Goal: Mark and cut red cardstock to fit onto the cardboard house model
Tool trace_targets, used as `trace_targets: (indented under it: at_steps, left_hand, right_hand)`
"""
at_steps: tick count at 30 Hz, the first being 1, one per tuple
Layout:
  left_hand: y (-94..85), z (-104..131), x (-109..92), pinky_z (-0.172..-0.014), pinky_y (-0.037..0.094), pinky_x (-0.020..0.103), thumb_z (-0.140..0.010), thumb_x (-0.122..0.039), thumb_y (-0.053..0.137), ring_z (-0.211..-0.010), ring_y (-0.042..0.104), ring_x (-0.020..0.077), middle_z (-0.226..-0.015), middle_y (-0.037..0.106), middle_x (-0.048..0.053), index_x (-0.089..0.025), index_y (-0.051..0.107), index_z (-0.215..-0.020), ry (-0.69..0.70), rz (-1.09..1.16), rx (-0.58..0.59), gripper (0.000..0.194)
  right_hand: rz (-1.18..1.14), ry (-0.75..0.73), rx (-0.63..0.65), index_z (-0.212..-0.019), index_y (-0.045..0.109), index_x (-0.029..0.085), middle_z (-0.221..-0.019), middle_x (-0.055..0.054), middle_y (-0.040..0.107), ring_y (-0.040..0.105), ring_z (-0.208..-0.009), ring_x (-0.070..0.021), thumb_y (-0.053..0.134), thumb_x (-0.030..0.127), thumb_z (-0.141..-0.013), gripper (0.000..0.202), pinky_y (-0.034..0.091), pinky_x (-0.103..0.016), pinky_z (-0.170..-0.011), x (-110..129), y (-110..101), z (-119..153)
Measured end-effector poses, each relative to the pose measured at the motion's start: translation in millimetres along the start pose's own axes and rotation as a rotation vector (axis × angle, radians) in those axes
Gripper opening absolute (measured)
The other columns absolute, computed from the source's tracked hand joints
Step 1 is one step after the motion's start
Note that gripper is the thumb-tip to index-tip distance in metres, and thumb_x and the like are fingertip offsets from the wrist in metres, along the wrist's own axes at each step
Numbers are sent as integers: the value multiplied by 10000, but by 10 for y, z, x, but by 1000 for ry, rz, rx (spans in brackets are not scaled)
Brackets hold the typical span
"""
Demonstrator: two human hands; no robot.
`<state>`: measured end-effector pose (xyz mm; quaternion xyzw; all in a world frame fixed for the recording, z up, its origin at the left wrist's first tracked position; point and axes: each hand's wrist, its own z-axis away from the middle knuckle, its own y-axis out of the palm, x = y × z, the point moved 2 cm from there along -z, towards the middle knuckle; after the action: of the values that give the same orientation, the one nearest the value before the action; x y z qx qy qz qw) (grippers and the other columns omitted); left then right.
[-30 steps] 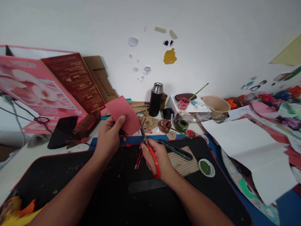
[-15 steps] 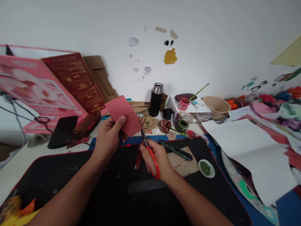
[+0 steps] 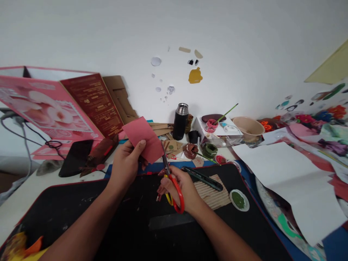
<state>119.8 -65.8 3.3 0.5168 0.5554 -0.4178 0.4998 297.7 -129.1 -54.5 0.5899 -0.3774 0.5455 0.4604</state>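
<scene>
My left hand (image 3: 127, 159) pinches a piece of pink paper (image 3: 144, 136), thumb on its near face, and holds it up above the far edge of the black mat (image 3: 114, 224). In my right hand (image 3: 182, 188) are scissors (image 3: 178, 194) with red and yellow handles. Their blades point up and away, by the right edge of the paper; whether they bite into it I cannot tell. Beside my right hand a dark green utility knife (image 3: 202, 178) lies partly on a piece of corrugated cardboard (image 3: 213, 194). A clear ruler-like strip (image 3: 171, 221) rests on the mat below.
Behind stand a black flask (image 3: 181, 123), paint jars (image 3: 191, 150) and a white box (image 3: 225, 128). A pink box (image 3: 49, 108) and a dark phone-like slab (image 3: 76, 157) are at left. White paper (image 3: 285, 177) and a small dish of green paint (image 3: 239, 200) are at right.
The view has tilted up slightly, so things appear lower. My right hand's fingers have spread and the yellow handle now shows. The left hand keeps its grip on the paper.
</scene>
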Motion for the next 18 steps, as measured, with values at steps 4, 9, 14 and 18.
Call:
trace_targets:
  at_steps: [4, 9, 14, 18]
  left_hand:
    - [81, 72, -29, -347, 398, 214, -921, -502, 758, -381, 519, 117, -572, 616, -28, -194, 656, -818, 0, -27, -6, 341]
    - [193, 158, -39, -342, 432, 245, -875, -540, 780, -392, 524, 133, -608, 628, -30, -184, 697, -887, 9, -59, 36, 366]
    - [99, 72, 30, -352, 396, 234, -923, -510, 739, -388, 499, 123, -589, 600, -37, -212, 647, -839, -2, 13, -42, 323]
    - [35, 15, 43, -362, 379, 238, -948, -488, 712, -399, 492, 128, -583, 587, -32, -227, 638, -849, 25, 26, -50, 288]
  right_hand:
    - [-43, 10, -3, -1033, 632, 195, -654, 11, 691, 696, -527, -174, 708, 807, -881, 634, 583, -270, -530, 26, 4, -8]
    - [-49, 22, -148, -859, 602, 202, -556, 48, 558, 501, -389, -100, 660, 796, -927, 601, 405, -192, -371, -8, -62, -15]
    - [-34, -19, -138, -916, 642, 190, -576, 44, 569, 496, -401, -92, 677, 724, -963, 537, 400, -180, -382, -25, -81, -8]
    - [-36, -36, -43, -951, 661, 176, -645, -6, 671, 645, -485, -139, 679, 705, -973, 530, 514, -214, -466, 5, -45, -5]
